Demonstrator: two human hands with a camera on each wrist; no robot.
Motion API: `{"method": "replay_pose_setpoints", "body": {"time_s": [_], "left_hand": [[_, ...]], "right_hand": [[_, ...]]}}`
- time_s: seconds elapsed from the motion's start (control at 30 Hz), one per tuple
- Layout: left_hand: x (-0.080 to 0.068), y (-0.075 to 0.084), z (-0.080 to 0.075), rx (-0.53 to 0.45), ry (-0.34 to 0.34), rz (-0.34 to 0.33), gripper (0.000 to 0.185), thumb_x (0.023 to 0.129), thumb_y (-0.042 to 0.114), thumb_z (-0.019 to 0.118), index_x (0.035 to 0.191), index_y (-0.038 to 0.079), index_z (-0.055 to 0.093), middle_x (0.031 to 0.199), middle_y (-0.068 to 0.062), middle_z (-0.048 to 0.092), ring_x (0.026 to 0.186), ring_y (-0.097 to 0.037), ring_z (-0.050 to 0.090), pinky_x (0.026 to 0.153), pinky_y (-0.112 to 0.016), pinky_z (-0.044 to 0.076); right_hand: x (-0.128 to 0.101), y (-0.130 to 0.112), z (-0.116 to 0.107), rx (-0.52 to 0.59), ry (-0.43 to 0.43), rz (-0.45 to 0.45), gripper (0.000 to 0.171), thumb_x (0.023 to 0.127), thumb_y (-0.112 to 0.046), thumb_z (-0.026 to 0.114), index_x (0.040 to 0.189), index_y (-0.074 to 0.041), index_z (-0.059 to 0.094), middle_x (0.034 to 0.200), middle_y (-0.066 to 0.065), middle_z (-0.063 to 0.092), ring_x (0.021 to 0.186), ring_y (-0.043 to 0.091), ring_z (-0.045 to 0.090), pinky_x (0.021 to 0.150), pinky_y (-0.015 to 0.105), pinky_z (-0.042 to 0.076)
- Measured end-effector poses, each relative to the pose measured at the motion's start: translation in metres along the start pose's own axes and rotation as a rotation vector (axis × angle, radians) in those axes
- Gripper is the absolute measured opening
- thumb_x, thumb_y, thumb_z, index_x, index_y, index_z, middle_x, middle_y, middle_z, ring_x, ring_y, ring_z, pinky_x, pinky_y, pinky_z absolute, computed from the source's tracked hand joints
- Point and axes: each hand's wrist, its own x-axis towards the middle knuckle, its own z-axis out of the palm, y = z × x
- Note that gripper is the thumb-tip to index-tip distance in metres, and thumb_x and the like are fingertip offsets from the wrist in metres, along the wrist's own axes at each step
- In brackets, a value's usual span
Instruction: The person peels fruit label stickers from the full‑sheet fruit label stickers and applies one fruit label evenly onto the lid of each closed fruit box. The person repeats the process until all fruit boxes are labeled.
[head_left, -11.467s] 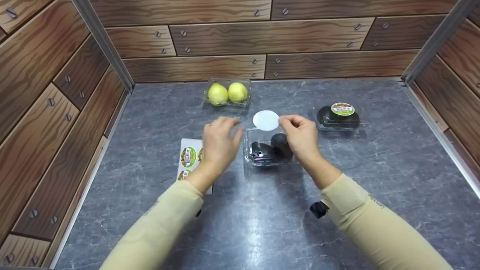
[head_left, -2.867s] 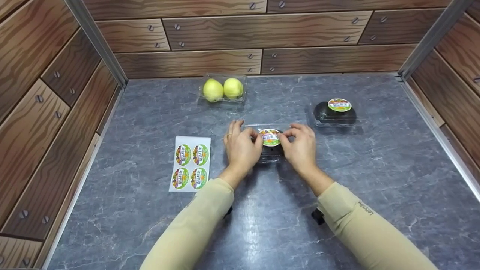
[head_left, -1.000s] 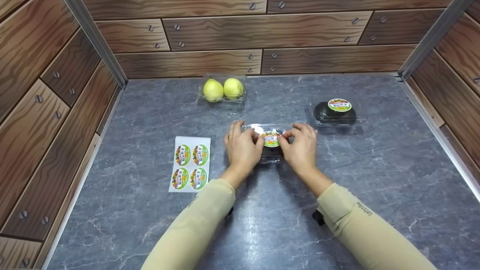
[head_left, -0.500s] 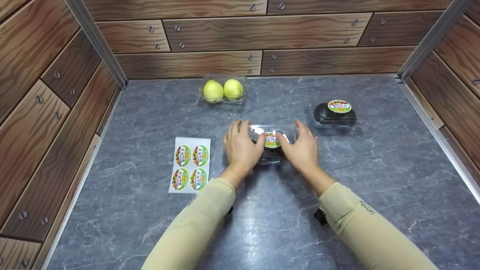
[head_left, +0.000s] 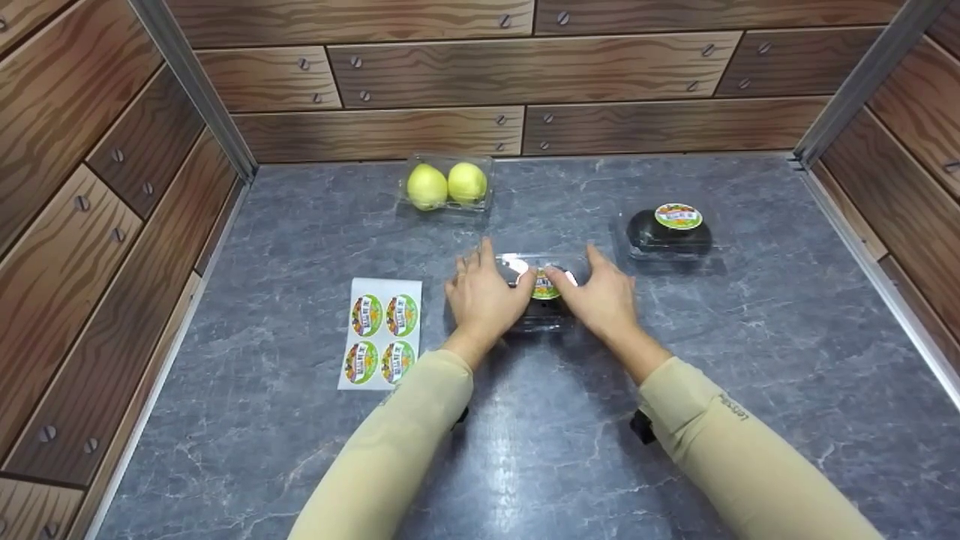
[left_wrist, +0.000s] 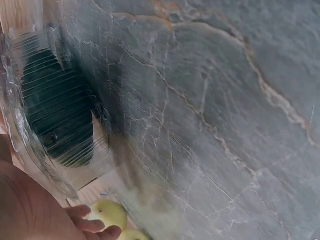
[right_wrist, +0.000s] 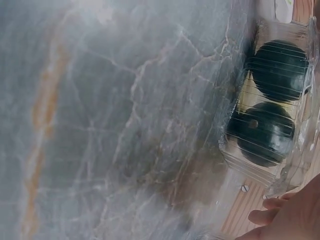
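Note:
A clear plastic clamshell box (head_left: 541, 324) with two dark round fruits sits mid-table, and a round colourful sticker (head_left: 545, 286) lies on its lid. My left hand (head_left: 484, 291) lies against the box's left side and my right hand (head_left: 601, 294) against its right side. The fingers of both are stretched forward and the thumbs rest on the lid by the sticker. In the left wrist view the box (left_wrist: 55, 115) is close by my left hand (left_wrist: 35, 210). The right wrist view shows both fruits in the box (right_wrist: 270, 110) next to my right hand (right_wrist: 292, 215).
A sticker sheet (head_left: 381, 332) with several round labels lies left of the box. A clear box of two yellow-green fruits (head_left: 447, 184) stands at the back. A second labelled box of dark fruit (head_left: 670, 232) sits at the right. Wood-patterned walls enclose the grey marble table (head_left: 750, 360).
Both hands have stopped pinching at the sticker. Their fingers have straightened and spread to the box's two sides, leaving the sticker flat on the lid.

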Motion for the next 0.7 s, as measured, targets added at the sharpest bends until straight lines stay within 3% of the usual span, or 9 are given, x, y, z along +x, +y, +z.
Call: {"method": "replay_pose_setpoints", "body": {"time_s": [0.27, 0.7], "left_hand": [[0.0011, -0.0001, 0.0023, 0.029, 0.002, -0.008, 0.094, 0.095, 0.068, 0.061, 0.161, 0.003, 0.043, 0.161, -0.017, 0.048, 0.152, -0.045, 0.037, 0.119, -0.066, 0.032], [0.003, 0.0019, 0.0003, 0.086, -0.048, -0.033, 0.098, 0.095, 0.072, 0.056, 0.165, 0.005, 0.036, 0.163, -0.012, 0.047, 0.152, -0.048, 0.035, 0.121, -0.066, 0.027]], "right_hand": [[0.0029, -0.003, -0.0007, -0.048, -0.018, 0.015, 0.095, 0.097, -0.063, 0.065, 0.16, 0.004, 0.04, 0.158, 0.028, 0.047, 0.147, 0.048, 0.043, 0.123, 0.071, 0.015], [0.005, -0.0041, 0.0021, -0.081, 0.002, 0.019, 0.092, 0.096, -0.064, 0.066, 0.158, 0.001, 0.045, 0.154, 0.027, 0.053, 0.143, 0.05, 0.047, 0.122, 0.075, 0.013]]}}
